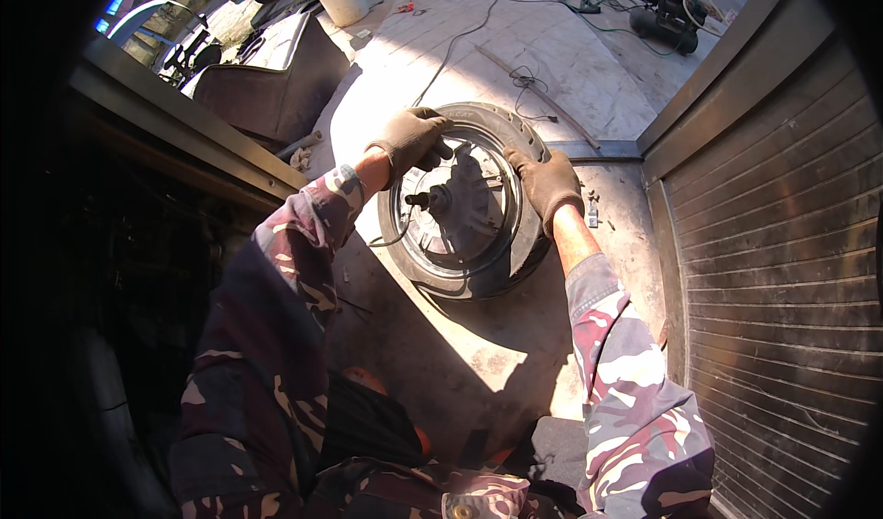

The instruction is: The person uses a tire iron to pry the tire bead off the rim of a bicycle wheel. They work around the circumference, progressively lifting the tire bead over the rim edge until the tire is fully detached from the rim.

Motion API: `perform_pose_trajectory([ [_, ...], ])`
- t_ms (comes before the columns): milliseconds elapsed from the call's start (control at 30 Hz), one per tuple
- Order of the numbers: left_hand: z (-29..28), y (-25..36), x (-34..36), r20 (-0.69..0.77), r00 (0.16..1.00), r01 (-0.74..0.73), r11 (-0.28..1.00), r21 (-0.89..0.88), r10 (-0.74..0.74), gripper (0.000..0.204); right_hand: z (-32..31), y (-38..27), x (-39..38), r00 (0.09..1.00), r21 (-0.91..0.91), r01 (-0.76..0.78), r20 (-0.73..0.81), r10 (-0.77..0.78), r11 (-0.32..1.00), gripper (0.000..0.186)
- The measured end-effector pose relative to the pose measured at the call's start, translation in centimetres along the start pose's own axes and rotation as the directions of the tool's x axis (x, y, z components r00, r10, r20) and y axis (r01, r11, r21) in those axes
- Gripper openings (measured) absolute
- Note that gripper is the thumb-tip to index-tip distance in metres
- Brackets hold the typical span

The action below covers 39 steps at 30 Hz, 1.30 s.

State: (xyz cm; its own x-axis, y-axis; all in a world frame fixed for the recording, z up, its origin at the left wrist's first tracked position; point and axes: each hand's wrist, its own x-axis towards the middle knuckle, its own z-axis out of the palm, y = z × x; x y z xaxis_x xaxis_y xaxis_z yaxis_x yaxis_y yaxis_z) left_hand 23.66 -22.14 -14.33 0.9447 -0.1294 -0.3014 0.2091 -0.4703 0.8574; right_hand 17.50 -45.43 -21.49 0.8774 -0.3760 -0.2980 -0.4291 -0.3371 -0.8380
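2 camouflage sleeves (625,372) | 2 gloved hands (411,140) (552,183) | 1 wheel (474,202)

Head-worn left fisheye view, looking down and forward over both forearms (612,335), fairly near a tyred wheel (471,208)

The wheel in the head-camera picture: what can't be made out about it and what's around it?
Wheel, head view: underside hidden by its own upper side.
Left grip and right grip, head view: palms hidden by the backs of the gloves.
Small metal pieces beside the right grip, head view: too small to identify.
Shaded area at left, head view: details lost in darkness.
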Motion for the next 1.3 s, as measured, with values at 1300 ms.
perform_pose_trajectory([
  [1300,-0.4,-1.6,0.3,-0.004,0.969,-0.242,0.953,0.182,0.246,0.036,-0.2,-0.4,0.0,1.000,-0.047,-0.007,0.007,0.007,0.999,0.096],
])
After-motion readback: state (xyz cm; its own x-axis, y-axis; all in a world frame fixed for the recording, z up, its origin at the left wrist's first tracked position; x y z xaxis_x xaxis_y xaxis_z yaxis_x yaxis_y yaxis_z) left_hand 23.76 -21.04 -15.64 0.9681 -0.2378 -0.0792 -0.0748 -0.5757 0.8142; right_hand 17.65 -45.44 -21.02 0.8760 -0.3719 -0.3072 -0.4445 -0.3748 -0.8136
